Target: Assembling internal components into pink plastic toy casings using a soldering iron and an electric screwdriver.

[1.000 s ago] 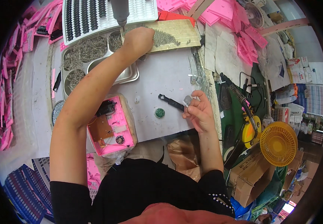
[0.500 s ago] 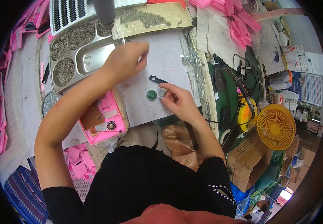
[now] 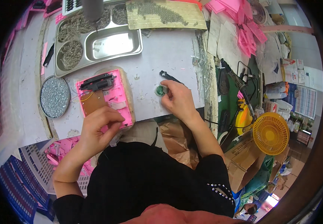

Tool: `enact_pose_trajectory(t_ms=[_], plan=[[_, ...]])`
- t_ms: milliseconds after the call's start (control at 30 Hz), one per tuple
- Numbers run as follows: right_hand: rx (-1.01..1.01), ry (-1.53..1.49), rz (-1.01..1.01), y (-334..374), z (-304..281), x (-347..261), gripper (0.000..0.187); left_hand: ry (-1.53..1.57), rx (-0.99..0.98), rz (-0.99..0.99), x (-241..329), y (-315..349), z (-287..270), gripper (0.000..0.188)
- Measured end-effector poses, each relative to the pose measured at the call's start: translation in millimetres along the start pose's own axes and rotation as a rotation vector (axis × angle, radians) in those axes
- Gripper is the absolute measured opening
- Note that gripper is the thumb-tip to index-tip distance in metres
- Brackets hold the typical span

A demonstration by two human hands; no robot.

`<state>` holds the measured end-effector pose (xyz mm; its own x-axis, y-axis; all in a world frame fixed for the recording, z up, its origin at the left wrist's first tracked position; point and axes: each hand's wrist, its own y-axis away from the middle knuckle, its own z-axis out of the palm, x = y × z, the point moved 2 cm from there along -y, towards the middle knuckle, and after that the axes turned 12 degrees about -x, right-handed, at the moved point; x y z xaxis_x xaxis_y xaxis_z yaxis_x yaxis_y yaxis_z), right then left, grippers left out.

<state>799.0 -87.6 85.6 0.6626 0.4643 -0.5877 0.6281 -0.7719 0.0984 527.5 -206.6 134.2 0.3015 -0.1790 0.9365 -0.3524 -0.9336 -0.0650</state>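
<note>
A pink plastic housing (image 3: 105,95) with a brown circuit board and a black part lies open on the grey worktop (image 3: 169,48). My left hand (image 3: 100,125) rests on its near edge, fingers curled and pinched against the pink rim. My right hand (image 3: 178,99) sits to the right, fingertips closed on a small round green part (image 3: 160,90) on the worktop. A black tool (image 3: 169,77) lies just beyond that hand.
A steel compartment tray (image 3: 109,39) with small metal parts stands at the back, a round dish of screws (image 3: 54,97) at the left. A soldering iron (image 3: 240,84) and a yellow fan (image 3: 273,132) are at the right. Pink housings (image 3: 243,18) pile at the back right.
My left hand has drawn back from the far tray to the pink housing's near edge. My right hand has moved down onto the green round part.
</note>
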Motion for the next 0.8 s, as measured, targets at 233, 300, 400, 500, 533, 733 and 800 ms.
enact_pose_trajectory(t_ms=[233, 300, 400, 500, 533, 733, 800], plan=[[0.006, -0.810, 0.194, 13, -13, -18, 0.043, 0.223, 0.056, -0.125, -7, 16, 21, 0.019], [-0.142, -1.010, 0.127, 20, 7, -50, 0.044, 0.359, 0.128, -0.191, -14, 22, 34, 0.026], [-0.311, -1.216, 0.102, 24, 27, -76, 0.047, 0.440, 0.151, -0.182, -17, 20, 40, 0.034], [-0.395, -1.343, 0.069, 21, 39, -79, 0.048, 0.451, 0.149, -0.173, -15, 18, 39, 0.036], [-0.405, -1.374, 0.055, 21, 40, -79, 0.049, 0.459, 0.145, -0.171, -15, 17, 38, 0.035], [-0.428, -1.272, 0.072, 16, 40, -80, 0.051, 0.447, 0.146, -0.149, -19, 19, 39, 0.034], [-0.346, -1.117, 0.009, 22, 45, -80, 0.053, 0.507, 0.140, -0.149, -18, 20, 40, 0.035]])
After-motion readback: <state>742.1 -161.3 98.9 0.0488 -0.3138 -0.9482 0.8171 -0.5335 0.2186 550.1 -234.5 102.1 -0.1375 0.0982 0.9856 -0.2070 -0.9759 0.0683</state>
